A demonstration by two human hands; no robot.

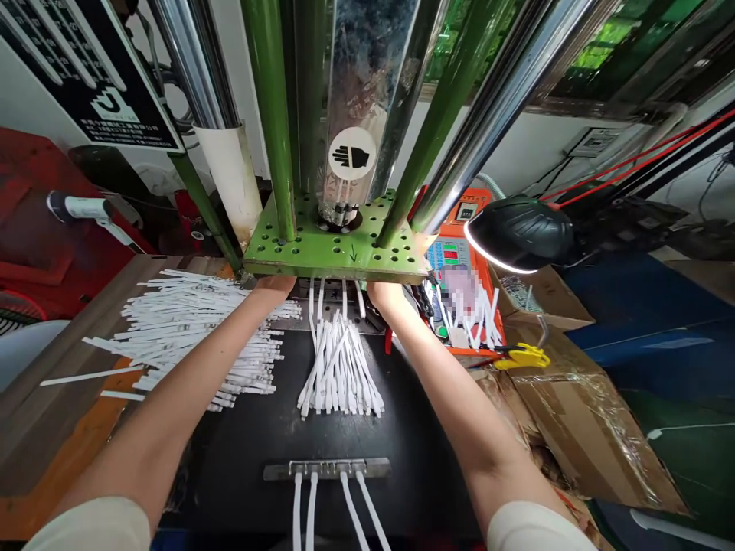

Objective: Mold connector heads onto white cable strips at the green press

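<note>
Both my hands reach under the green perforated plate (338, 260) of a press. My left hand (276, 286) and my right hand (380, 291) show only near the wrist; their fingers are hidden below the plate edge. Between them, several white strips (344, 295) stick out from beneath the plate. In front of these lies a fanned bundle of short white cable-like pieces (338, 367) on the black work surface (241, 459). Closer to me, a metal bar fixture (327, 469) holds several white strips (313, 509) that trail toward me.
Left of my left arm spreads a big pile of white strips (189, 321). At right stand an orange control box (488, 268), a black lamp (522, 233), yellow-handled cutters (524, 357) and cardboard boxes (591, 421). Green posts (267, 115) and chrome columns (505, 115) rise around the press.
</note>
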